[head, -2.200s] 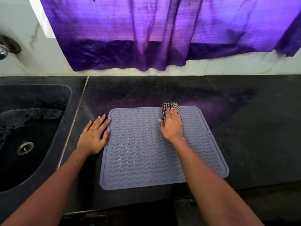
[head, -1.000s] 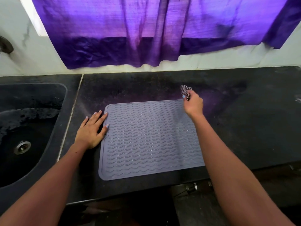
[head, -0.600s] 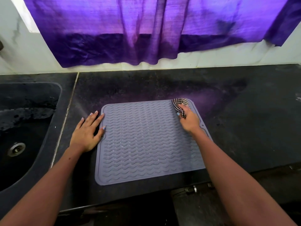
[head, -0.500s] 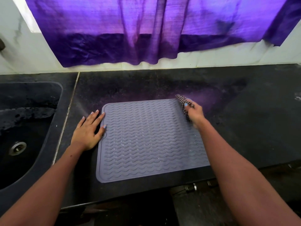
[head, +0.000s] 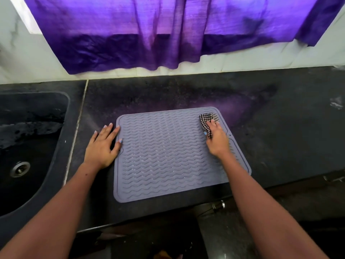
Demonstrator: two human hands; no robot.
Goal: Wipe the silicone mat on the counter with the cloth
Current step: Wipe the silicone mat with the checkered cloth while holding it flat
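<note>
A grey silicone mat (head: 168,156) with wavy ridges lies flat on the black counter (head: 280,128). My right hand (head: 217,141) presses a folded black-and-white checked cloth (head: 207,120) onto the mat's far right corner, fingers closed over it. My left hand (head: 104,144) rests flat on the counter at the mat's left edge, with its fingertips and thumb touching the rim. Part of the cloth is hidden under my right hand.
A dark sink (head: 28,146) with a metal drain (head: 20,168) sits to the left. A purple curtain (head: 168,30) hangs over the white wall behind the counter. The counter's front edge runs just below the mat.
My right hand lifted the cloth off the mat's far right corner, then brought it back down onto that corner. My left hand has stayed at the left edge.
</note>
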